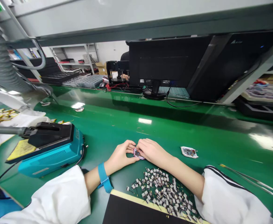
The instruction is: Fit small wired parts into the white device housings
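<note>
A small circuit board in a white casing [138,153] is held low over the green bench between both hands. My left hand [122,154] wears a blue wrist strap [104,177] and grips the casing's left side, thumb in front and fingers behind. Over its right side, my right hand [151,151] has its fingertips closed together on the board; whether they pinch a smaller part is hidden. Just in front of my right wrist lies a loose pile of small grey-and-black components [162,188]. Another cased board [189,152] rests to the right.
A teal soldering station [54,152] with a yellow sponge [21,150] stands at left. Tweezers [250,179] lie at right, and a black yellow-edged mat [131,208] is in front. Behind the bench stand a monitor [164,62] and a partly hidden person.
</note>
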`<state>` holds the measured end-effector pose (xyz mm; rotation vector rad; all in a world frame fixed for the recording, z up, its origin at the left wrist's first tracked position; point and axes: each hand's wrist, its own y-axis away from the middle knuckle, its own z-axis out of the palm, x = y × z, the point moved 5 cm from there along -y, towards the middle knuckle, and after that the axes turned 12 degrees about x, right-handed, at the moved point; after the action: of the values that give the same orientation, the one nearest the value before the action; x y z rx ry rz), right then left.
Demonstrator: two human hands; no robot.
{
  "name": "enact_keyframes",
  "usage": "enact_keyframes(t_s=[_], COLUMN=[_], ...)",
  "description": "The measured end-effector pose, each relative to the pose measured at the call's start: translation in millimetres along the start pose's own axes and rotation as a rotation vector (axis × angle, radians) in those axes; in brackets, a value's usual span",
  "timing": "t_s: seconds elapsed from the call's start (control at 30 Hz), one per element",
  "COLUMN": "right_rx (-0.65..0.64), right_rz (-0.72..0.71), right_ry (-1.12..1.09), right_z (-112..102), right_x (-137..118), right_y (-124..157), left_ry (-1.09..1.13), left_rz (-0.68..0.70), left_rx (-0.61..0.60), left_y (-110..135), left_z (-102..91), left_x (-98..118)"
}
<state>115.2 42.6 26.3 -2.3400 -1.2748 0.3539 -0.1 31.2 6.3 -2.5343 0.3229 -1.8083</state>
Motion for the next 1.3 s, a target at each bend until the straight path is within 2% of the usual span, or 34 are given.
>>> enact_keyframes(t_s=[0.3, 0.6, 0.7, 0.77, 0.87, 1.0, 1.07, 1.13, 1.2, 1.27, 1.3], right_rx=[-0.068, -0.168, -0.195, -0.227, -0.266, -0.305, -0.357, -0.393, -0.389, -0.349, -0.319], right_rz=[0.071, 0.009, 0.027, 0.069, 0.209, 0.487, 0.590, 0.660, 0.695, 0.702, 0.697], right_ry=[-0.032, -0.056, -0.054, -0.053, -0.039, 0.015, 0.009, -0.022, -0.075, -0.136, -0.167], right_z=[0, -3, -7, -14, -36, -81, -93, -93, -85, -71, -64], right_x=[0, -13, -15, -7, 23, 70, 86, 96, 102, 102, 99], right_y=[-1, -7, -11, -11, -2, 41, 71, 96, 109, 109, 104], left_ry=[-0.020, -0.071, -0.079, -0.078, -0.090, -0.141, -0.204, -0.283, -0.346, -0.372, -0.371], left_rz=[-0.016, 0.000, 0.022, 0.045, 0.080, 0.102, 0.096, 0.111, 0.181, 0.292, 0.351], left_rx=[-0.001, 0.010, 0.007, 0.014, 0.078, 0.277, 0.372, 0.432, 0.455, 0.406, 0.343], left_y=[0, -1, 0, 0, -13, -60, -87, -106, -111, -100, -88], left_z=[0.4, -0.5, 2.3, 3.0, -4.0, -25.8, -35.1, -39.2, -36.6, -26.6, -19.2], left_x=[4, 4, 4, 3, -3, -20, -27, -27, -19, -5, 4])
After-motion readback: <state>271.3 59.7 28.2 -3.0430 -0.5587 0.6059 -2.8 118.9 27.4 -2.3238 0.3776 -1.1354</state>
